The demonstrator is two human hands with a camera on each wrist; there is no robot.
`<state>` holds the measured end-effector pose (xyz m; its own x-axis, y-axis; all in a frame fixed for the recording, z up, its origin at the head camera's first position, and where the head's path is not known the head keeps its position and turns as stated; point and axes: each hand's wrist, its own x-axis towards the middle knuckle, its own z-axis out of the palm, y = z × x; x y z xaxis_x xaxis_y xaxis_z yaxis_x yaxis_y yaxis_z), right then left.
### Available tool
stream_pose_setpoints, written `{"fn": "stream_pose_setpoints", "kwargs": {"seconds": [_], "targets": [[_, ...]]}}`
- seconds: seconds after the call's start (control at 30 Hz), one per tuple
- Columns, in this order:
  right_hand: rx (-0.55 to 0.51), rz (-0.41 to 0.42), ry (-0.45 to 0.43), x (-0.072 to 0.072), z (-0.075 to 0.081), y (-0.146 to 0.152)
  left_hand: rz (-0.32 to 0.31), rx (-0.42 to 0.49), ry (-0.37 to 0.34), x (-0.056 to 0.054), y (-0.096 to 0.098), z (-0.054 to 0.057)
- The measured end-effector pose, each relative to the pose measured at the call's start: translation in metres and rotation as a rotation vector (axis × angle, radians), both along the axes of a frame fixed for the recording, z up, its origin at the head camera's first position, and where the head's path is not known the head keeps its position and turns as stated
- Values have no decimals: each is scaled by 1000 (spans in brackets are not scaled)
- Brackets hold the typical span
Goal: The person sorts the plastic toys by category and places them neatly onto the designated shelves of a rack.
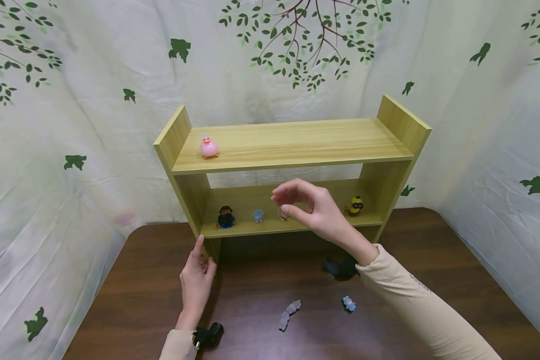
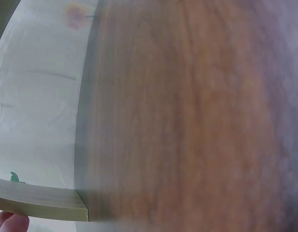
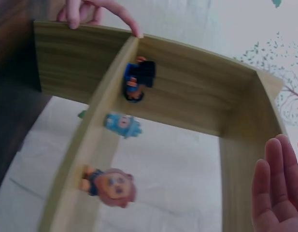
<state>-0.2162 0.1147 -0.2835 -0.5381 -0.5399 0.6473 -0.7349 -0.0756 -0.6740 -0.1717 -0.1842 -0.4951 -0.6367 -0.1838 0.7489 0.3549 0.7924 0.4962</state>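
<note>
My left hand [image 1: 197,280] is at the left side panel of a light wooden shelf [image 1: 297,145]. Its straight index finger touches the front edge where the middle board joins, and another fingertip rests lower along that edge. My right hand [image 1: 317,207] hovers before the middle board, thumb and fingers apart, nothing between them. Behind it, partly covered, stands a small lion-like figure [image 3: 115,187] with a brown mane. Left of that are a little blue figure [image 1: 258,216] and a dark-haired figure in dark clothes [image 1: 226,217]. A yellow-capped figure with goggles [image 1: 355,206] stands at the right end.
On the top board sits a pink duck-like figure [image 1: 209,148]. A brown table [image 1: 148,300] bears the shelf; on it, in front, lie a grey lumpy strip [image 1: 289,315] and a light blue figure [image 1: 348,304]. A leaf-printed cloth [image 1: 252,75] hangs behind.
</note>
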Motion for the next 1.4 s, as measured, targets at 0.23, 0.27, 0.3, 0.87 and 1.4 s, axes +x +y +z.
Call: {"fn": "stream_pose_setpoints", "kwargs": {"seconds": [0.23, 0.27, 0.3, 0.87, 1.4], "targets": [[33, -7, -24, 2, -19, 1, 9, -7, -6, 0, -1, 0], [38, -7, -27, 3, -22, 2, 9, -8, -4, 0, -1, 0], [43, -8, -29, 4, -24, 2, 7, -11, 0, 0, -1, -1], [134, 1, -135, 30, -38, 12, 1, -12, 0, 0, -1, 0], [182, 26, -161, 36, -77, 15, -3, -11, -15, 1, 0, 0]]}}
